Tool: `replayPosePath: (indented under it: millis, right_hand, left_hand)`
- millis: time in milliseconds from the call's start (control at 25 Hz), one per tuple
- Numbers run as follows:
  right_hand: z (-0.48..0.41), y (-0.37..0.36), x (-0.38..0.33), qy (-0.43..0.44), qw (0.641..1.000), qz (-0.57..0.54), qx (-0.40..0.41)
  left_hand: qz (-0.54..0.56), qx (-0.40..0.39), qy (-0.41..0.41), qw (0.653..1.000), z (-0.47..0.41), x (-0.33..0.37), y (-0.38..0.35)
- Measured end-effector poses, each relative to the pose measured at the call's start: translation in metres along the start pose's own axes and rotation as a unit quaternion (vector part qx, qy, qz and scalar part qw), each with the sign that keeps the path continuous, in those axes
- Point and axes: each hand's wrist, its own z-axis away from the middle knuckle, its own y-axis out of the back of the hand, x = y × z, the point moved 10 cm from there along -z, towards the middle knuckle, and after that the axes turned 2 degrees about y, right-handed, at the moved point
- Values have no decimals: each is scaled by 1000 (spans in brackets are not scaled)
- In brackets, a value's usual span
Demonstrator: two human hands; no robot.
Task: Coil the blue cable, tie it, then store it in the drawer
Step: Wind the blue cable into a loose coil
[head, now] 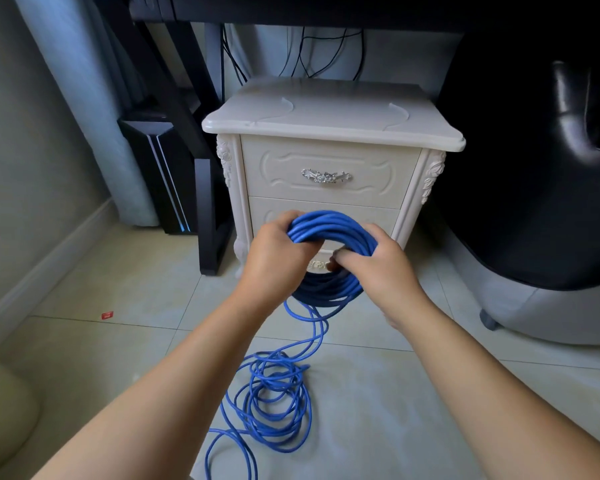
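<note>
a small red scrap (107,315) lies on the tiled floor (125,348) at lower left, and a black computer tower (160,171) stands at middle left. in the centre, the left hand (274,258) curls its fingers round the left side of the blue cable (329,225). the cable is wound into a coil and held up in front of the white cabinet (326,116), with its loose length trailing down to a tangle at lower centre. the top drawer (326,157) is closed. the right hand (381,271) grips the coil's right side. a black chair (534,185) fills the right.
</note>
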Motion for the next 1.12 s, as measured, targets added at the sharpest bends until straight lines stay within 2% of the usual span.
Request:
replayPosePath:
  millis: [80, 240, 320, 440, 560, 640, 720, 800, 880, 920, 1000, 1120]
  right_hand:
    - [2, -4, 13, -50, 990, -131, 3]
    - [11, -28, 26, -101, 941, -322, -6]
    - [14, -31, 30, -105, 923, -369, 14]
    - [13, -19, 30, -112, 919, -376, 46]
    - [8, -2, 27, -105, 941, -316, 64]
    - [5, 9, 18, -68, 978, -185, 65]
    - [4, 14, 1, 3, 998, -28, 53]
    - [5, 8, -17, 83, 988, 126, 22]
    - [10, -5, -30, 154, 955, 253, -5]
    - [12, -10, -34, 180, 940, 288, -9]
    - [15, -11, -38, 193, 938, 288, -6]
    - [9, 2, -30, 121, 980, 160, 10]
  left_hand:
    - [75, 25, 26, 997, 1, -4, 3]
    - [237, 55, 68, 967, -1, -14, 2]
    - [294, 58, 96, 949, 5, -22, -8]
    - [254, 47, 130, 957, 17, -33, -22]
    - [229, -24, 119, 966, 15, -26, -26]
    - [197, -35, 82, 976, 10, -16, -14]
    - [76, -39, 13, 996, 5, -3, -3]
    - [-75, -75, -53, 993, 8, 8, -8]
    - [-161, -98, -78, 979, 11, 6, -17]
    - [-189, -86, -84, 975, 12, 5, -18]
    - [-201, -29, -93, 975, 12, 7, -14]
    - [-132, 17, -57, 989, 6, 0, -7]
